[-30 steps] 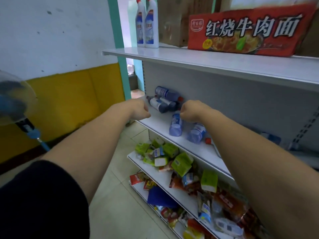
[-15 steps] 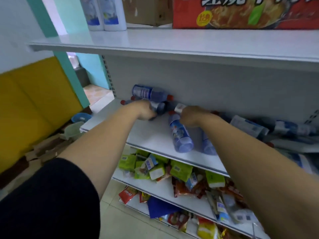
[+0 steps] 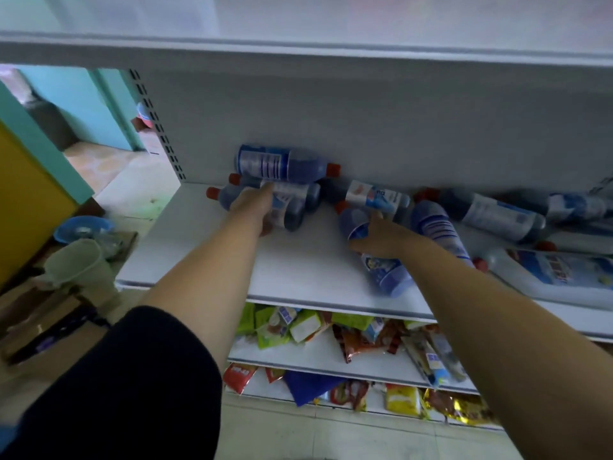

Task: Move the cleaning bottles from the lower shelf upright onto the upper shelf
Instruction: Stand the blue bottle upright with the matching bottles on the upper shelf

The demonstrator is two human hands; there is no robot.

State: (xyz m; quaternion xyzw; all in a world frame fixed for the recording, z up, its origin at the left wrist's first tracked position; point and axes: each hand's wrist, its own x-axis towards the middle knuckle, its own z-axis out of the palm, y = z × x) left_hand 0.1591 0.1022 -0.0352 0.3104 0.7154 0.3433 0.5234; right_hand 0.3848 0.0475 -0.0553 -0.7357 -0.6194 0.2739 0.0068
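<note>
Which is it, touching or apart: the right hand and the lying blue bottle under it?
Touching. Head view shows the right hand curled over the lying blue bottle.

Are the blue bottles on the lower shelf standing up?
No, the blue bottles lie on their sides on the lower shelf.

Left hand (image 3: 253, 207) grips lying bottle (image 3: 292, 212); right hand (image 3: 381, 235) grips second bottle (image 3: 388, 277), both on lower shelf (image 3: 298, 260)

Snack packets (image 3: 300, 328) lie heaped; blue basin (image 3: 83, 226) sits left.
</note>
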